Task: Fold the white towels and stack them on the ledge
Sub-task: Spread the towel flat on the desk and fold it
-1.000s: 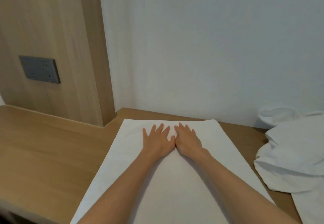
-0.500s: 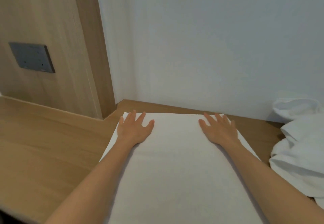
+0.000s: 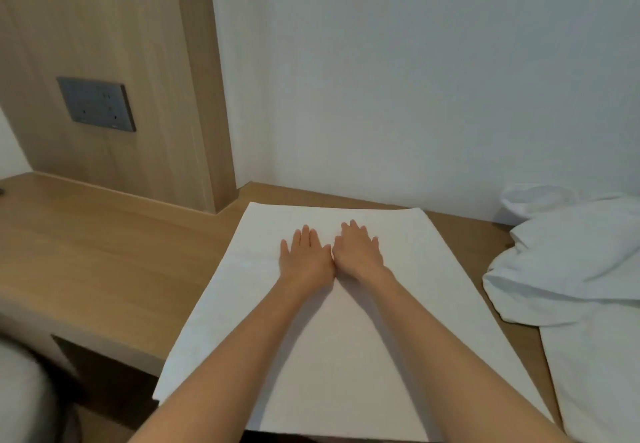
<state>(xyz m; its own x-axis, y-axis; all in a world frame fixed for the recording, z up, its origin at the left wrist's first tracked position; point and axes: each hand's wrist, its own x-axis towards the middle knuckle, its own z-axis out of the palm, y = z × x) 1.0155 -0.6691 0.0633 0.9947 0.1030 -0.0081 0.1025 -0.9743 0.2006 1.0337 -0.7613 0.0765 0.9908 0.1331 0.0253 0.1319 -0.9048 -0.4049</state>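
Pressing flat on the towel (image 3: 346,338) (thumbs touching): both hands

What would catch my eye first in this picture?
The left hand and right hand press flat, side by side, on a smooth white towel spread over the wooden ledge. A crumpled towel heap lies at right; a grey socket panel sits on the left wall.

Both forearms reach forward, left grip (image 3: 306,257) and right grip (image 3: 358,252) palms-down, fingers straight, touching side by side.
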